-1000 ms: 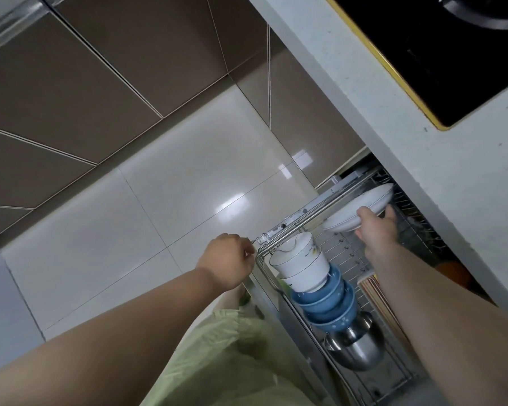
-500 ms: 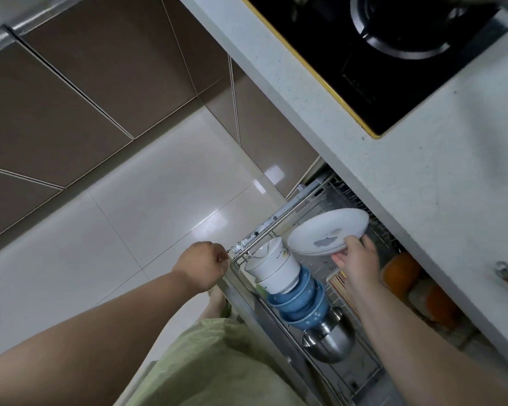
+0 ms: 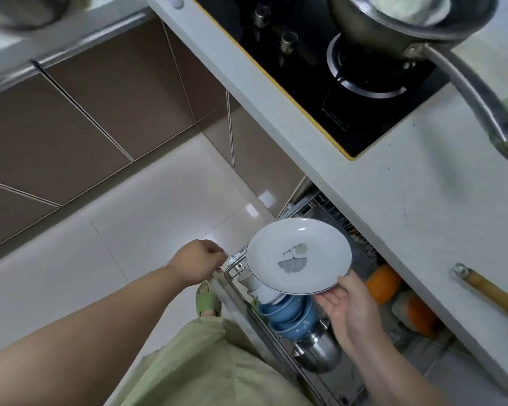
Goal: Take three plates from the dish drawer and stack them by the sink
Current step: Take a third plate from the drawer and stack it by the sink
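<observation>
My right hand (image 3: 349, 312) holds a white plate (image 3: 298, 254) with a grey leaf print by its near rim, face up, above the pulled-out wire dish drawer (image 3: 329, 212). My left hand (image 3: 195, 263) is curled into a fist at the drawer's front corner, near its rail; whether it grips anything is hidden. Under the plate in the drawer sit a stack of blue bowls (image 3: 291, 320) with a white bowl on top, and a steel bowl (image 3: 317, 353). No sink is in view.
The white countertop (image 3: 393, 200) overhangs the drawer on the right, carrying a black gas hob (image 3: 329, 92) with a metal pan (image 3: 399, 27) whose long handle juts out. A wooden-handled tool (image 3: 490, 294) lies on the counter. Brown cabinets and pale floor tiles lie left.
My right hand has lifted the plate out of the drawer rack and brought it up and toward me, turning it face up. My left hand has stayed at the drawer's corner.
</observation>
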